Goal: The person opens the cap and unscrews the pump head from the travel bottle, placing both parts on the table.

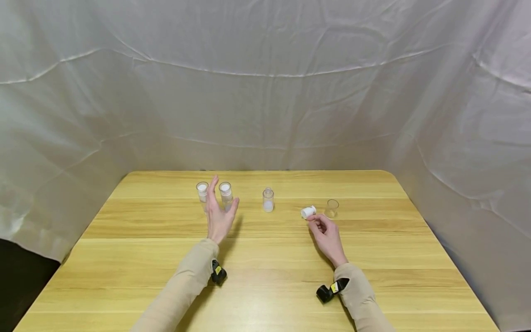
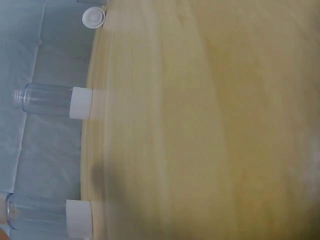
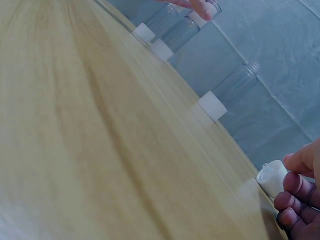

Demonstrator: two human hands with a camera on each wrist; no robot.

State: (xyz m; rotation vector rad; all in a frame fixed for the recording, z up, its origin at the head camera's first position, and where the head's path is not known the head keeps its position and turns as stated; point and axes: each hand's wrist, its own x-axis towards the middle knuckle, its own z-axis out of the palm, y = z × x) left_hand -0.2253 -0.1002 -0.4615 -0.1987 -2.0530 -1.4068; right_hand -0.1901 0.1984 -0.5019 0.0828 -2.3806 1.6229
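Observation:
My left hand point(image 1: 220, 216) is spread in front of two capped bottles, with thumb and fingers apart. One clear bottle with a white top point(image 1: 226, 196) appears between its thumb and fingers; contact cannot be told. The other capped bottle point(image 1: 202, 191) is just left, partly hidden by the hand. On the right, my right hand point(image 1: 325, 233) pinches the edge of a small white cap point(image 1: 308, 212) that lies on its side on the table. The right wrist view shows thumb and curled fingers point(image 3: 299, 187) at one end of this cap point(image 3: 271, 177).
An uncapped clear bottle point(image 1: 268, 200) with a bare threaded neck and white base stands mid-table. Right of the white cap stands a clear cover point(image 1: 332, 209). The wooden table point(image 1: 265, 286) meets a grey curtain point(image 1: 265, 115) behind and at the sides.

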